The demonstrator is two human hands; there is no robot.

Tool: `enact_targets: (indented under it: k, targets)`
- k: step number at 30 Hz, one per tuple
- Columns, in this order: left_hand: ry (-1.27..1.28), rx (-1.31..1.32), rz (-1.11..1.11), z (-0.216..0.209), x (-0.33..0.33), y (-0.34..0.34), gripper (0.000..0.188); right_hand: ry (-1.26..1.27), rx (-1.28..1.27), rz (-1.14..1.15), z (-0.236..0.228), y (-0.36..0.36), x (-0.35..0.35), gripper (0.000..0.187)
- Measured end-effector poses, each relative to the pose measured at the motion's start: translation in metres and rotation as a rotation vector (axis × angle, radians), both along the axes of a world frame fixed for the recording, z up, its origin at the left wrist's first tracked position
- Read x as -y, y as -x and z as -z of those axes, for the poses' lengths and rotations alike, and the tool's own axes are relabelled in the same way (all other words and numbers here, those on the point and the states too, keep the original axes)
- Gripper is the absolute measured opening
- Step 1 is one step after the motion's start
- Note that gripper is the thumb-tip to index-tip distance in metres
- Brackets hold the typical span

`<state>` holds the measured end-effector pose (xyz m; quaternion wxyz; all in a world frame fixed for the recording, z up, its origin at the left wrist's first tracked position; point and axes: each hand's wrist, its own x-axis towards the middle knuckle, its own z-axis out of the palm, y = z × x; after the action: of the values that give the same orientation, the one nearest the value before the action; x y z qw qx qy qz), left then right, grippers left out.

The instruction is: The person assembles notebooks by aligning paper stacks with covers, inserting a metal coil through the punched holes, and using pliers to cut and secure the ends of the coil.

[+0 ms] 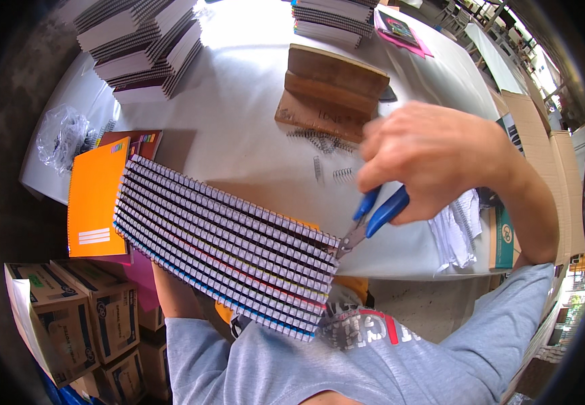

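"What lies closest?"

"The person's grey T-shirt (265,368), filling the lower edge. Just in front of it leans a row of spiral notebooks (221,243), pressed side by side, coiled spines toward the camera, slanting from upper left down to the chest."

"And the hands?"

"The left forearm (179,290) goes up behind the row; the hand is hidden, so its grip cannot be told. The right hand (420,152), slightly blurred, is curled around blue-handled pliers (385,214), their tips pointing down-left at the right ends of the coils. That elbow is bent out wide to the right, the forearm raised, the wrist turned inward, knuckles up."

"What surface is that?"

"A pale, glossy table (238,121), bright with glare at its far side. An orange notebook (96,196) lies at its left, crumpled white paper (456,229) at its right. Farther in are loose wire coils (323,140) beside an angled wooden block (333,88); a clear plastic bag (64,138) sits near the left edge."

"Beyond?"

"A tall notebook pile (140,47) at far left, a second pile (333,20) at the far middle. Around the table, cartons (113,320) are stacked lower left, and cardboard sheets (566,189) stand at right."
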<state>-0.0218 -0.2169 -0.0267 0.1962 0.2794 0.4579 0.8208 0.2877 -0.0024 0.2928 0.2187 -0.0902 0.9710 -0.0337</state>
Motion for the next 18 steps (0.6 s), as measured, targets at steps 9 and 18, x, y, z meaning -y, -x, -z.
enact_targets:
  k: [9, 18]
  targets:
    - [-0.011, -0.004, -0.005, -0.003, 0.003, 0.0, 0.054, -0.088, -0.302, -0.124, 0.008, -0.014, -0.003, 0.031]
    - [-0.017, -0.01, 0.004, -0.004, 0.002, 0.001, 0.055, 0.042, -0.553, -0.311, 0.032, -0.006, -0.011, 0.045]
